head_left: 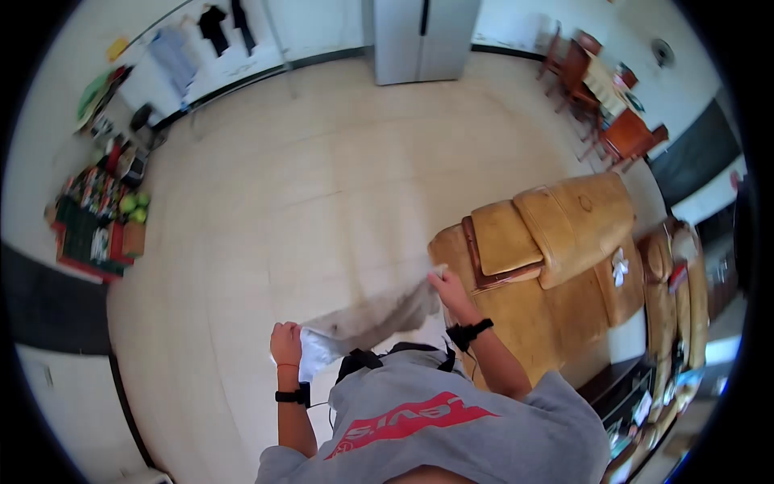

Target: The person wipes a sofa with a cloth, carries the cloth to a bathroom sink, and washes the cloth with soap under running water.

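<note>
A thin grey cloth is stretched between my two hands in front of my body, sagging a little in the middle. Its kind of garment, if any, cannot be made out. My left hand is closed on one end, where a paler, bluish-white part hangs down. The other end is pinched in my right hand, held higher and beside the near end of the tan sofa. Below the cloth is the pale tiled floor.
A crumpled white item lies on the sofa. Crates and green round fruit line the left wall. Clothes hang on a rack at the back, near a silver fridge. A dining table with chairs stands far right.
</note>
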The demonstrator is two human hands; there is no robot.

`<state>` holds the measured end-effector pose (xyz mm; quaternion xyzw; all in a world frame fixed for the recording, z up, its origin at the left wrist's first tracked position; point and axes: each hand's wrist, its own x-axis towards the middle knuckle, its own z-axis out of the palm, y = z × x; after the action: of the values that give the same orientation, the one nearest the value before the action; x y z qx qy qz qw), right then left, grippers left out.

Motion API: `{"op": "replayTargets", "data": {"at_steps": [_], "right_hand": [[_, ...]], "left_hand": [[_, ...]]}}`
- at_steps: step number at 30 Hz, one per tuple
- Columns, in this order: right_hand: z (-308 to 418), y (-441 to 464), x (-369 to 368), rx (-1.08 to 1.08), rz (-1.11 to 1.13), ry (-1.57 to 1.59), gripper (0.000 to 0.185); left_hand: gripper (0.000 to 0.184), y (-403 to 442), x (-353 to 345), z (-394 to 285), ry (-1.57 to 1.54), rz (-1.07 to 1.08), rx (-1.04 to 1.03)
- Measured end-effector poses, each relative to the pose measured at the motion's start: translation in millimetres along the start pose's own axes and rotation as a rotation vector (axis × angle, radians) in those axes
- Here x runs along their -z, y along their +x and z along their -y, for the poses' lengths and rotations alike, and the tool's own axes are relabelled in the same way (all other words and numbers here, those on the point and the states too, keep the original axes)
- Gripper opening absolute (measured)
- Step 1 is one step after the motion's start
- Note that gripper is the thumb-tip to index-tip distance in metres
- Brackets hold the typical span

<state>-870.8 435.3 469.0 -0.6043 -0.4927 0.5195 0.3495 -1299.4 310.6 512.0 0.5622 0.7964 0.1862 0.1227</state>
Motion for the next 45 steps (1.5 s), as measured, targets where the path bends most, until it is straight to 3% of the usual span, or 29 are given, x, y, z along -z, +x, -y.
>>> {"op": "replayTargets", "data": {"at_steps": [2,4,8,11,13,17,20,25,26,33,35,39,45], "right_hand": [[52.3,34.7,2.0,0.207,-0.127,0.204,0.036],[83.4,51.8,29.7,0.1,-0.264,0.228,0.03],[37.6,65.6,80.2,0.017,-0.534,0.407,0.031],[-21.8,79.7,109.8,-0.106,-0.858,0.475,0.031],[14.0,90.3,121.8,-0.089,-1.04,0.679,0.031],[7.7,166.7,157.3,-0.051,-1.032,0.51,0.03],[50.0,257.3,181.7,-0.023,-0.971,0.709,0.03],[100.1,392.8,245.2,0.108,-0.869,0.478,0.027],[111.6,417.7,259.1,0.187,-0.889,0.483,0.027],[121.0,545.7,370.4,0.061,-0.879,0.512,0.03],[134.0,569.5,398.6,0.017,-0.861,0.701,0.027],[190.9,586.9,471.6,0.074,-0.961,0.988,0.021],[179.8,587.9,570.7,0.24,-1.225,1.108,0.02]], "left_hand": [[0.016,70.4,-9.3,-22.1,-0.068,0.011,-0.147],[0.018,128.9,-23.8,-50.3,-0.072,0.092,-0.214],[0.015,226.5,-59.3,-111.2,-0.042,0.272,-0.346],[0.01,290.5,-102.6,-147.4,0.004,0.384,-0.447],[0.01,333.2,-123.9,-189.5,0.015,0.426,-0.499],[0.018,416.1,-154.3,-298.0,0.02,0.478,-0.618],[0.026,484.7,-168.5,-381.1,-0.025,0.494,-0.72],[0.038,564.0,-191.3,-511.4,-0.107,0.429,-0.859],[0.038,576.1,-202.5,-530.3,-0.139,0.469,-0.852],[0.028,645.4,-295.5,-703.3,-0.314,0.831,-0.938],[0.03,656.1,-311.1,-769.1,-0.361,0.936,-0.994],[0.033,663.7,-354.0,-893.5,-0.38,1.046,-1.236],[0.025,661.9,-452.8,-1043.3,-0.195,1.067,-1.71]]}}
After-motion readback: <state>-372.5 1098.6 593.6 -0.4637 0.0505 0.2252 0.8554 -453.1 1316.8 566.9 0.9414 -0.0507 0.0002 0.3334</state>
